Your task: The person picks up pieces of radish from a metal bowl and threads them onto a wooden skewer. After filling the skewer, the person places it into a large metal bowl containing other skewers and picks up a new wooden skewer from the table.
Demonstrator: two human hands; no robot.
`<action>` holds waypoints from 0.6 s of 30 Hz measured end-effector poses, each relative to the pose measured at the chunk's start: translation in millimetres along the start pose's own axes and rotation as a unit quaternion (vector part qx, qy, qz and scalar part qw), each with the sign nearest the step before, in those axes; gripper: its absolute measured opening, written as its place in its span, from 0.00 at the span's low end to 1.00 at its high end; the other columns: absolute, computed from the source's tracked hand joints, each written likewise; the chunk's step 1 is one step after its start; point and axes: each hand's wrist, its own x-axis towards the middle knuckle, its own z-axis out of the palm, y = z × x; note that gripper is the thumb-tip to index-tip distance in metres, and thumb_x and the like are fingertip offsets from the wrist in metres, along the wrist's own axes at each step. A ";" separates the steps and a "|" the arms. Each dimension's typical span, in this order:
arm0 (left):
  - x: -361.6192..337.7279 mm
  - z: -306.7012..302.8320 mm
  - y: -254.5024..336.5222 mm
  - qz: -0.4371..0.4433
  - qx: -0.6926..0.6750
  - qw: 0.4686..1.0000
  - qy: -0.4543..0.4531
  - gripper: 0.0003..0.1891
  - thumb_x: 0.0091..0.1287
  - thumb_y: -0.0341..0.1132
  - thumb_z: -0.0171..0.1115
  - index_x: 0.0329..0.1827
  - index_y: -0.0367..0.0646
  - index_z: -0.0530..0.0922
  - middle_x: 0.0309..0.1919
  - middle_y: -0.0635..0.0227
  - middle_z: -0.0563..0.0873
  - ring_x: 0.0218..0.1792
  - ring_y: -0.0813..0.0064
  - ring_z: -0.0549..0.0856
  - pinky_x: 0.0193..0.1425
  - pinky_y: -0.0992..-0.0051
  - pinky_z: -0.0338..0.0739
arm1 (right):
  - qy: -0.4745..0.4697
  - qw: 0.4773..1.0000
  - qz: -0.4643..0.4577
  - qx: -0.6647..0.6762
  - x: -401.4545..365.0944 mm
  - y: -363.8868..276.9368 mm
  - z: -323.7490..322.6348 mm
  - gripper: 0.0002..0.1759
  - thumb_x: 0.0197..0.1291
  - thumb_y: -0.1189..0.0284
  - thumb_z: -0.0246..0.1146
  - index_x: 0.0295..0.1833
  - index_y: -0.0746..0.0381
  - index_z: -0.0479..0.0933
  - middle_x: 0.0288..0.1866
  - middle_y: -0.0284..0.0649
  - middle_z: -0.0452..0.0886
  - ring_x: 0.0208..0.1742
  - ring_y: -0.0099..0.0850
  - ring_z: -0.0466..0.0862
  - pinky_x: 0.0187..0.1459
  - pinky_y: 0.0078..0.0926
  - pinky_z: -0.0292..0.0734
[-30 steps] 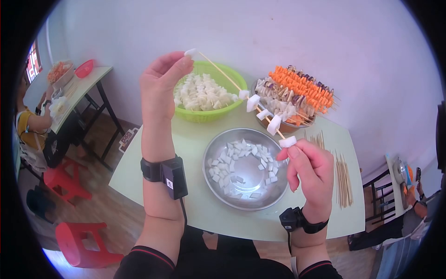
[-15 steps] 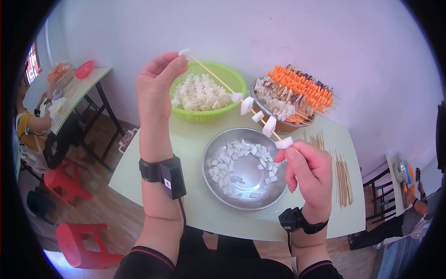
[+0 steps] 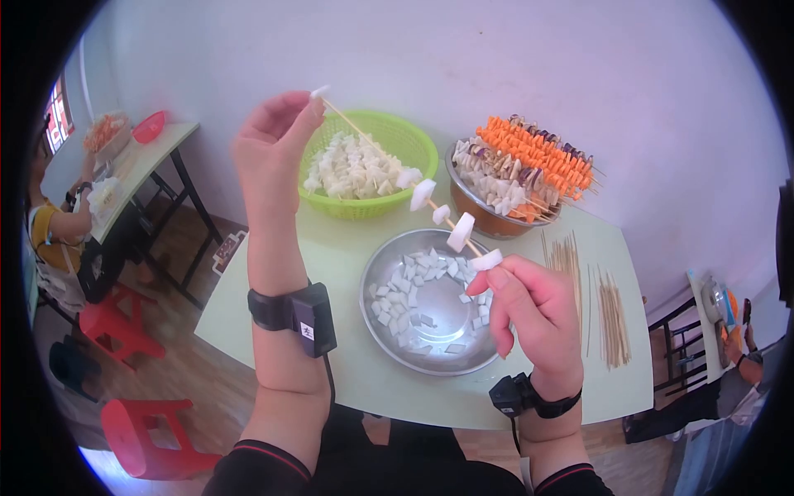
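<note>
A thin wooden skewer (image 3: 376, 146) runs slantwise between my hands, with several white, radish-like pieces (image 3: 461, 232) spaced along it. My left hand (image 3: 277, 132) is raised and pinches a small white piece (image 3: 321, 91) at the skewer's upper tip. Lower down, the closed fingers of my right hand (image 3: 533, 302) grip the skewer's other end, right by the lowest white piece. Beneath the skewer a steel bowl (image 3: 376, 343) holds loose, diamond-shaped white pieces (image 3: 405, 285).
Behind are a green basket (image 3: 356, 207) of white skewered pieces and a metal bowl (image 3: 488, 213) heaped with orange, white and purple skewers. Bare sticks (image 3: 612, 322) lie at right. Red stools (image 3: 149, 434) stand left. People work at side tables (image 3: 153, 161).
Both hands and the skewer have shifted a little to the left, the right hand slightly more. The white pieces move along with the skewer.
</note>
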 end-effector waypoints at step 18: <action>1.4 -6.8 -6.6 0.065 0.125 0.987 -0.079 0.08 0.59 0.24 0.67 0.40 0.31 0.80 0.34 0.66 0.84 0.36 0.81 0.83 0.42 0.83 0.77 | -0.062 0.987 0.063 0.133 13.1 9.8 -16.6 0.12 0.69 0.70 0.51 0.42 0.68 0.76 0.13 0.32 0.72 0.13 0.18 0.71 0.19 0.18 0.64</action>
